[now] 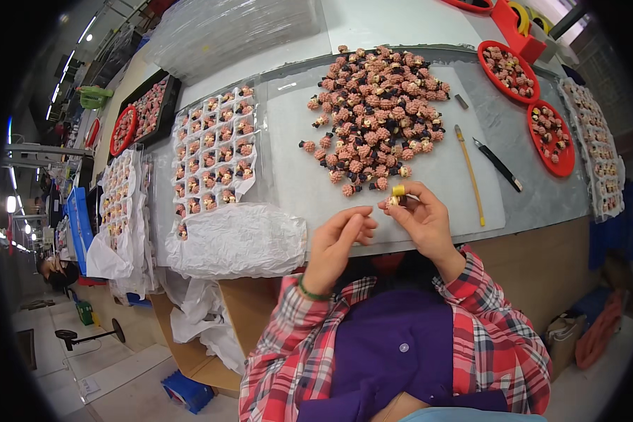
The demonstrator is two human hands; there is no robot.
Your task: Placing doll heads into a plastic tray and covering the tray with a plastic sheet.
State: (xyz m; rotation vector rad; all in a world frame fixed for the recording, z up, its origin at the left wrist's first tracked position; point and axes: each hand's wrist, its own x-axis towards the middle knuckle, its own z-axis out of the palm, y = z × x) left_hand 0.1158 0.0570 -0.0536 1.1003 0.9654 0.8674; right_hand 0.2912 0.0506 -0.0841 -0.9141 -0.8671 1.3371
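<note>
My right hand is closed on a small figurine, pinched between thumb and fingers; most of it is covered. A yellow band shows at these fingertips; whether it is worn on a finger I cannot tell. Just left of it, my left hand has loosely bent fingers, the thumb a little apart, and nothing visible in them. Beyond both hands lies a big heap of figurines with pink knobbly tops and dark parts, spread on a white sheet.
A compartment tray of figurines stands left, with crumpled white paper before it. Rightward lie a yellow stick-like tool and a black pen-like tool. Red bowls of figurines and another filled tray stand far right.
</note>
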